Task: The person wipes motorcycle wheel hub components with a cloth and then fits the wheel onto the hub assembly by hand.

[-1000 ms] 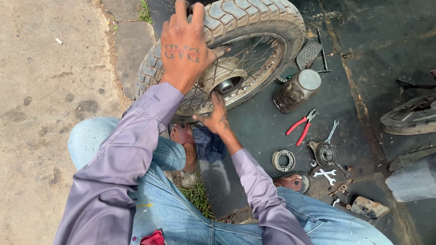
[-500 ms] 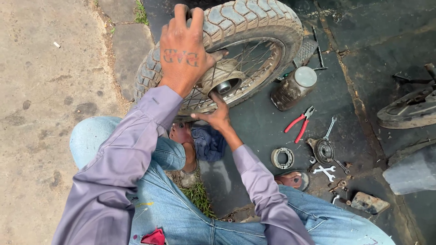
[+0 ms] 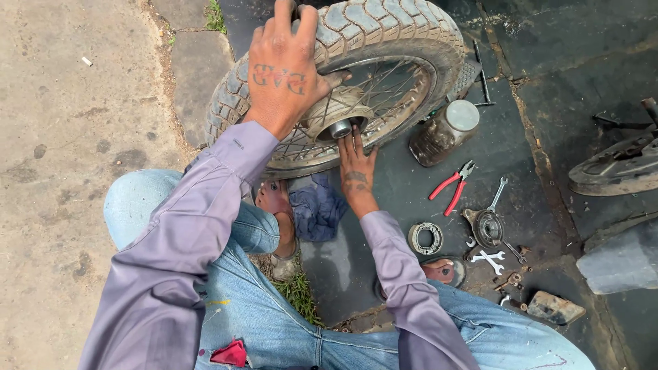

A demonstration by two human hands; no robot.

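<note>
Motorcycle wheel (image 3: 384, 48), spoked and with a knobby tyre, stands tilted on the dark floor (image 3: 548, 62) at the far middle of the scene. Left hand (image 3: 284, 72) lies over the top of the tyre, fingers spread and curled around the tread, gripping it. Right hand (image 3: 356, 168) reaches up from below with its fingers nearly straight and close together, the fingertips touching the underside of the metal hub (image 3: 339, 122); it holds nothing. Just to the right of the wheel lies a grimy jar with a pale lid (image 3: 445, 131). Nearer, red-handled pliers (image 3: 451, 188), a round metal ring (image 3: 425, 238) and small spanners (image 3: 491, 259) lie scattered on the floor.
</note>
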